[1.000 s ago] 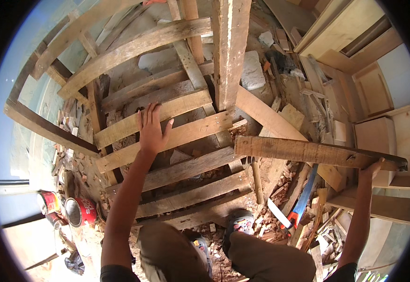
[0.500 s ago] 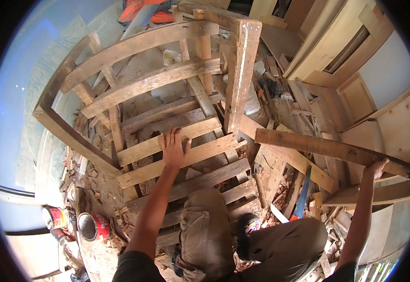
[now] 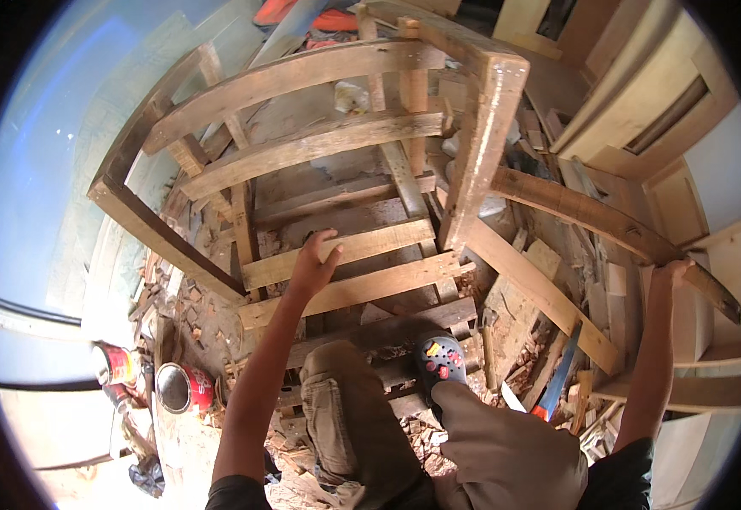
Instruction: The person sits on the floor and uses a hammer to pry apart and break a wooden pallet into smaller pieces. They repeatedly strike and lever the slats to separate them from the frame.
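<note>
A slatted wooden frame (image 3: 302,78) of rough timber stands before me. My left hand (image 3: 316,263) grips one of its lower slats (image 3: 387,241), fingers curled over the far edge and thumb on the near side. At the right, my right hand (image 3: 671,272) is wrapped round a loose dark wooden beam (image 3: 591,209), held near one end. The beam slants up and left, and its far end lies by the frame's thick corner post (image 3: 486,144); whether they touch I cannot tell. Below it a pale board (image 3: 540,297) runs diagonally from the post's foot.
A blue-bladed handsaw (image 3: 559,374) lies near my right knee, beside wood scraps. Two red cans (image 3: 185,389) (image 3: 115,364) stand at the left. Wooden panels (image 3: 625,110) lean at the right, and a blue wall (image 3: 39,187) rises at the left.
The beam in my right hand has moved away and its left end has risen towards the post. My left hand's flat, spread fingers have curled round the slat. My right foot has moved forward.
</note>
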`<state>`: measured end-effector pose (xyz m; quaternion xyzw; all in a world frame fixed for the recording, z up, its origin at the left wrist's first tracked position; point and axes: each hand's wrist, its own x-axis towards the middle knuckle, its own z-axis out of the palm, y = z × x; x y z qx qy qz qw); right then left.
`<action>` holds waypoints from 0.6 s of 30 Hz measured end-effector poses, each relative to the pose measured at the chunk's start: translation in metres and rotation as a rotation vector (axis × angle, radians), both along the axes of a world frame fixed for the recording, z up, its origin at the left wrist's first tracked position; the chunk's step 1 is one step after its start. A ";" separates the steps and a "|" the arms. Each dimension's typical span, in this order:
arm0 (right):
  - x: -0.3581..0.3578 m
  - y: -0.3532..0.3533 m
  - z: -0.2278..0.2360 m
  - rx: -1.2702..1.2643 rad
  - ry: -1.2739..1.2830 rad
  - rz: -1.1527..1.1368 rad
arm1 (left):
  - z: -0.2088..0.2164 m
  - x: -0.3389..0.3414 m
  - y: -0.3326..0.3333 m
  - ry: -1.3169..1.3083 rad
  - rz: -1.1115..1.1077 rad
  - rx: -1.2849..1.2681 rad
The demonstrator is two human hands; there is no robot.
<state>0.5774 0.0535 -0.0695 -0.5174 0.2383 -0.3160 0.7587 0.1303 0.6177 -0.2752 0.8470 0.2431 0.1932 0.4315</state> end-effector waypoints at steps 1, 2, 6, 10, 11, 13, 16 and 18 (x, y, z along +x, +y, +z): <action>0.013 0.005 -0.014 0.003 0.015 0.033 | 0.003 -0.007 0.004 -0.020 0.061 -0.070; 0.026 0.011 -0.029 0.015 0.029 0.086 | 0.005 -0.013 0.008 -0.042 0.121 -0.140; 0.067 0.048 -0.097 0.099 0.061 0.320 | 0.018 -0.013 0.020 -0.080 0.270 -0.439; 0.094 0.108 -0.170 0.190 0.064 0.540 | -0.006 0.011 0.025 -0.164 0.524 -0.316; 0.099 0.125 -0.187 0.216 0.066 0.581 | -0.010 0.019 0.030 -0.192 0.585 -0.278; 0.106 0.159 -0.209 0.215 0.181 0.568 | -0.011 0.024 0.041 -0.220 0.691 -0.196; 0.042 0.260 -0.199 0.187 0.360 0.575 | 0.006 0.010 0.060 -0.182 0.860 -0.035; 0.016 0.305 -0.194 0.124 0.423 0.645 | -0.001 -0.008 0.075 -0.097 0.976 0.054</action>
